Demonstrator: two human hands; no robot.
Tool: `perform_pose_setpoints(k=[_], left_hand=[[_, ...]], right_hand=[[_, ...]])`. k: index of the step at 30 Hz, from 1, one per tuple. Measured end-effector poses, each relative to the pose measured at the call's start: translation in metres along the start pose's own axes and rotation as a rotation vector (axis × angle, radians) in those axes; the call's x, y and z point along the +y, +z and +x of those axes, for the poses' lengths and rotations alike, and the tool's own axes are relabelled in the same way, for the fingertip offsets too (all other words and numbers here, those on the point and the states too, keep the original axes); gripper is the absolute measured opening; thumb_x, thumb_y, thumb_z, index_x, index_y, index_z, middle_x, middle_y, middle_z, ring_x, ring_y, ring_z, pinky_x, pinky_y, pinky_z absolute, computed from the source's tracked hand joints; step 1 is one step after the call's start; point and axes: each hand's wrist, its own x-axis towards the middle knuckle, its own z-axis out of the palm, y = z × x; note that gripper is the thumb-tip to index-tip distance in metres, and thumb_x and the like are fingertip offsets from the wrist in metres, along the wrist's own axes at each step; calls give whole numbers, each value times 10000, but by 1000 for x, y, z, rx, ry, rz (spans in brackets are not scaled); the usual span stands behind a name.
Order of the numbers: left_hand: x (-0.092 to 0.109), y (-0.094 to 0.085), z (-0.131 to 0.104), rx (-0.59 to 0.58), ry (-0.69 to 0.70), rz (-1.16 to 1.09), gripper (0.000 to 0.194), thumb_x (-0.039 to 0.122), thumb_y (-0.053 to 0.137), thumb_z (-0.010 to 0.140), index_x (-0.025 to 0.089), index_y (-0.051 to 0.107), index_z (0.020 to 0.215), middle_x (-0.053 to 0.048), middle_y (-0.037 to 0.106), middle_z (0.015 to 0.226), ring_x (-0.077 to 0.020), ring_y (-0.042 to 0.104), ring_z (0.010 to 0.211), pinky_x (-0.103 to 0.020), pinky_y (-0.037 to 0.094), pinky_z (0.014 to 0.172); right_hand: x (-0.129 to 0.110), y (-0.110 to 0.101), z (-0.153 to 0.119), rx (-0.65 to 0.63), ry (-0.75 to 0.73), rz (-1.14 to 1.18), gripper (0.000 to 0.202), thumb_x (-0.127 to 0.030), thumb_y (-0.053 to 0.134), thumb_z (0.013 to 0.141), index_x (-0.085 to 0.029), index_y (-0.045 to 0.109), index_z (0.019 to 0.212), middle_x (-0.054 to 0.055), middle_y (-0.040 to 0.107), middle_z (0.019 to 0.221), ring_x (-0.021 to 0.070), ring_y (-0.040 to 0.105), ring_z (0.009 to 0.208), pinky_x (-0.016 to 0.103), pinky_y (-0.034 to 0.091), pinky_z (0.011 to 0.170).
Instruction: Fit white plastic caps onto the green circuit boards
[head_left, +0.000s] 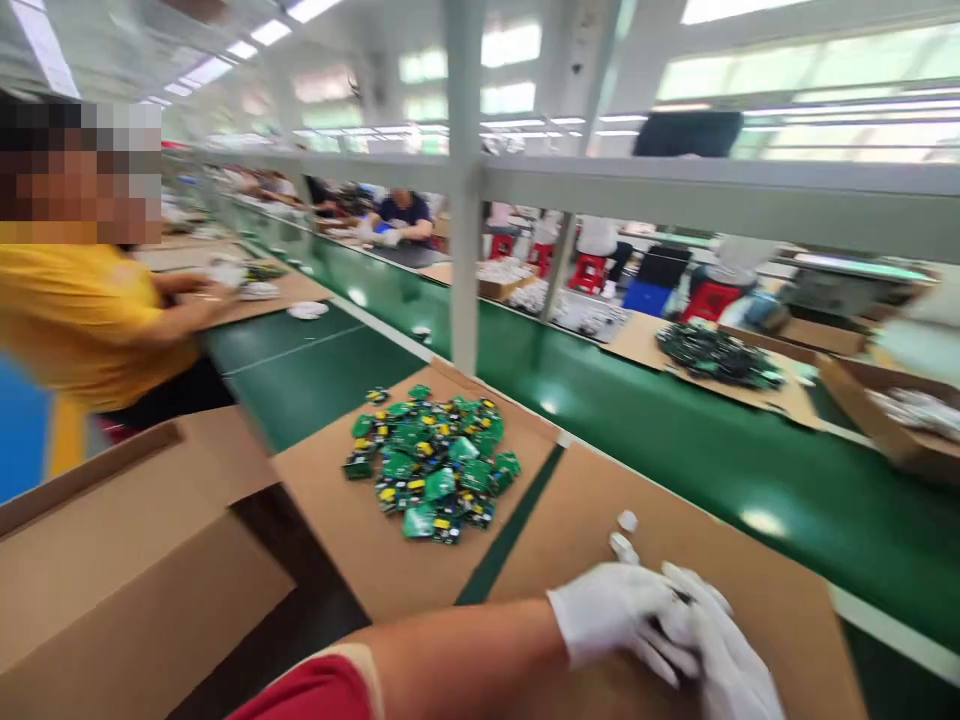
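My left hand (pixel 619 608), in a white glove, reaches in from the lower left over a cardboard sheet (pixel 577 510). It meets my right hand (pixel 731 645), gloved as well, at the lower right. The fingers of both hands are bent together around something small; only a dark bit shows between them, and its kind is hidden. Just beyond my left hand lie a small white round piece (pixel 628 521) and a small white part (pixel 622 547). To the left, a loose pile of green circuit boards (pixel 439 465) with yellow and black components rests on cardboard.
An open cardboard box (pixel 135 540) stands at the left. A green conveyor belt (pixel 600 410) runs behind the bench, past a grey post (pixel 463 200). Across it lies a heap of dark parts (pixel 716 355). A person in a yellow shirt (pixel 90 320) works at the left.
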Motion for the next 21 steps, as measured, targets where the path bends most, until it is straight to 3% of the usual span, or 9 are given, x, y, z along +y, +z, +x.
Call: perform_pose_setpoints(k=[2, 4, 9, 15, 19, 21], left_hand=[[5, 1, -1, -93, -69, -59, 432, 476, 634, 730, 196, 644, 1059, -69, 631, 917, -158, 605, 693, -310, 470, 645], [11, 0, -2, -136, -101, -55, 412, 412, 663, 738, 171, 631, 1070, -70, 601, 897, -132, 599, 696, -274, 461, 655], [7, -1, -4, -247, -122, -242, 329, 390, 631, 786, 194, 604, 1049, 13, 478, 757, -26, 437, 522, -165, 351, 510], [-10, -5, -3, -161, -79, -320, 272, 389, 581, 824, 212, 586, 1029, -28, 567, 846, -88, 554, 635, -192, 408, 563], [-12, -5, -3, -145, -21, -366, 207, 326, 561, 848, 216, 582, 1022, -59, 587, 1057, -150, 601, 848, -299, 482, 745], [-12, -5, -2, -137, -12, -376, 204, 320, 565, 846, 210, 576, 1018, -58, 586, 1055, -154, 603, 867, -306, 484, 760]], right_hand=[[-6, -3, -2, -13, 191, 116, 456, -507, 416, 883, -196, 660, 1111, 80, 621, 1204, 287, 528, 1168, 396, 495, 932], [-14, -5, 0, -2, 249, 181, 467, -513, 401, 889, -196, 658, 1116, 85, 584, 1261, 282, 476, 1221, 432, 430, 1002], [-30, -7, 1, -8, 195, 274, 470, -499, 356, 914, -211, 615, 1179, 79, 618, 1212, 250, 475, 1227, 399, 481, 952], [-38, -6, -1, -66, 135, 154, 367, -432, 526, 855, -240, 621, 1153, 49, 660, 1143, 228, 567, 1125, 357, 497, 931], [-40, -2, 2, -53, 119, 100, 350, -407, 494, 875, -235, 624, 1151, 45, 677, 1108, 209, 597, 1076, 333, 495, 932], [-39, -2, 3, -56, 130, 135, 356, -414, 502, 869, -241, 622, 1156, 42, 667, 1130, 209, 596, 1079, 324, 506, 917]])
